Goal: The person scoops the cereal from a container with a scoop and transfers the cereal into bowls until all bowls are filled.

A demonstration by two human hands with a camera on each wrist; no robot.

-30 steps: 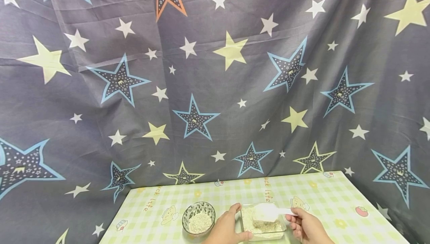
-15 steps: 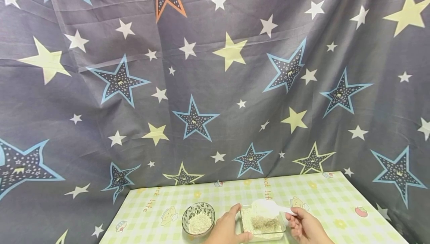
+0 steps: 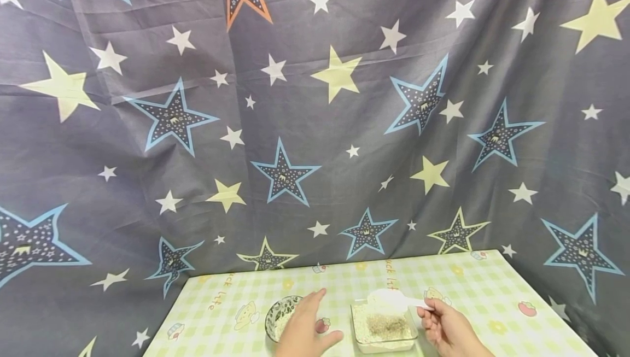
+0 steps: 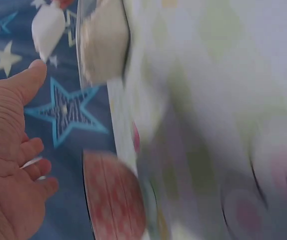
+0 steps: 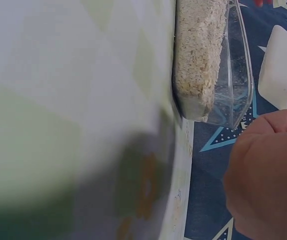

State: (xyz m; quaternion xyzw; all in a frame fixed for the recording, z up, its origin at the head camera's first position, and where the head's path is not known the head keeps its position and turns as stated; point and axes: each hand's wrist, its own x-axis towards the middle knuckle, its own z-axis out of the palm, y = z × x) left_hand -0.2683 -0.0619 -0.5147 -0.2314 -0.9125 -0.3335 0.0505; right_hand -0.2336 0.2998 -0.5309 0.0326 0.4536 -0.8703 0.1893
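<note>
My right hand (image 3: 450,327) pinches the handle of a white plastic scoop (image 3: 386,299) at the far side of a clear rectangular container (image 3: 361,349). The scoop's head stands above the rim in the right wrist view. Pale oat-like flakes (image 5: 198,55) fill much of the container, with a browner patch in the middle. My left hand (image 3: 302,327) is held over the right side of a round patterned bowl (image 3: 280,310), fingers extended and thumb spread, holding nothing. The bowl also contains pale flakes, partly hidden by that hand. Its outside looks reddish in the left wrist view.
A green checked cloth (image 3: 492,291) with printed figures covers the table. Behind the table hangs a dark curtain (image 3: 305,116) with stars. The bowl stands left of the container, with a strip of cloth between them.
My left hand has let go of the container's left side and moved left over the bowl. The scoop has lifted and tilted back from the flakes, uncovering the brownish patch.
</note>
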